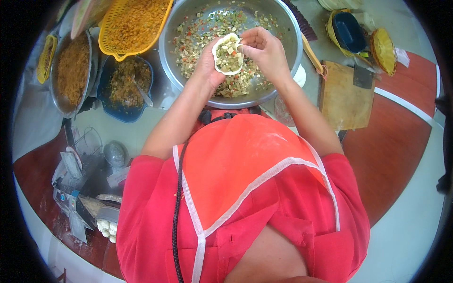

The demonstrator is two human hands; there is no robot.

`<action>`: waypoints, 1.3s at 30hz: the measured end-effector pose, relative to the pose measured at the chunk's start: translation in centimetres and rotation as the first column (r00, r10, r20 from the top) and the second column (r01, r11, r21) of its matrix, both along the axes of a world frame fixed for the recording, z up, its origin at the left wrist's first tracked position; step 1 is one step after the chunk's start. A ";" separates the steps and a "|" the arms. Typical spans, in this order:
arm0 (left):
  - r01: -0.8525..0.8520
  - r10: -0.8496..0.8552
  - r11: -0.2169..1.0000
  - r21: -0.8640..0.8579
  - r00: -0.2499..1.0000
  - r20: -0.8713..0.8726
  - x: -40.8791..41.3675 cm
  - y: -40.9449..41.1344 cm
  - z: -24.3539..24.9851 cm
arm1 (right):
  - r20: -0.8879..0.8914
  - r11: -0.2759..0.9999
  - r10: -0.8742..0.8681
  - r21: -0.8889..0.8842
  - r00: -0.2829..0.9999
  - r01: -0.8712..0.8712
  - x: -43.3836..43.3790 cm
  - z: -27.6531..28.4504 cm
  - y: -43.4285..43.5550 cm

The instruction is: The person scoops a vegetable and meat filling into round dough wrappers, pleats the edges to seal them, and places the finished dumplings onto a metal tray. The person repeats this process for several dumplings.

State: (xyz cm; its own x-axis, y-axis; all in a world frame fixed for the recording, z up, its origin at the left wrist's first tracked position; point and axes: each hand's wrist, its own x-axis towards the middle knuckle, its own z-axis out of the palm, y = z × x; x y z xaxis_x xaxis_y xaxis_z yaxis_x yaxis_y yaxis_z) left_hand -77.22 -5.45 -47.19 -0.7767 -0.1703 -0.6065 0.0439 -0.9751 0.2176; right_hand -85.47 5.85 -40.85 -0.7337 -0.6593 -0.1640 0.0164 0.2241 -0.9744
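Observation:
My left hand (207, 65) cups a round dough wrapper (214, 56) heaped with diced filling (228, 58). The filling has pale cubes, green bits and some red pieces. My right hand (263, 49) pinches the wrapper's right edge between thumb and fingers. Along the rim, the dough looks wavy at the top. Both hands are above a large steel basin (166, 65), which holds more of the same diced mix (230, 86). Part of the basin's contents is hidden by my hands and forearms.
Left of the basin are a yellow plastic basket (106, 39) of orange filling, a blue tub (120, 115) with a spoon (143, 92), and a metal bowl (72, 67) of brown crumbly filling. A wooden board (345, 102) and a wooden-handled brush (311, 53) lie to the right.

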 end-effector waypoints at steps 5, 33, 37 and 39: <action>0.077 -0.066 0.992 0.098 0.991 -0.113 0.3 -0.7 -1.6 | -0.524 0.987 0.160 0.108 0.837 -0.121 -0.3 0.0 0.5; 0.519 -0.492 0.828 -0.212 0.854 0.169 -0.2 -1.4 0.4 | -0.356 0.929 0.368 0.178 0.859 -0.324 -0.6 0.6 0.6; 0.577 -0.546 0.774 -0.262 0.817 0.188 -0.9 -2.3 1.0 | 0.062 0.936 0.300 0.176 0.952 -0.306 -2.1 0.4 0.3; 0.458 -0.456 0.826 -0.328 0.886 0.088 -0.3 -2.5 2.1 | 0.103 0.959 0.219 0.162 0.970 -0.233 -2.3 0.2 0.5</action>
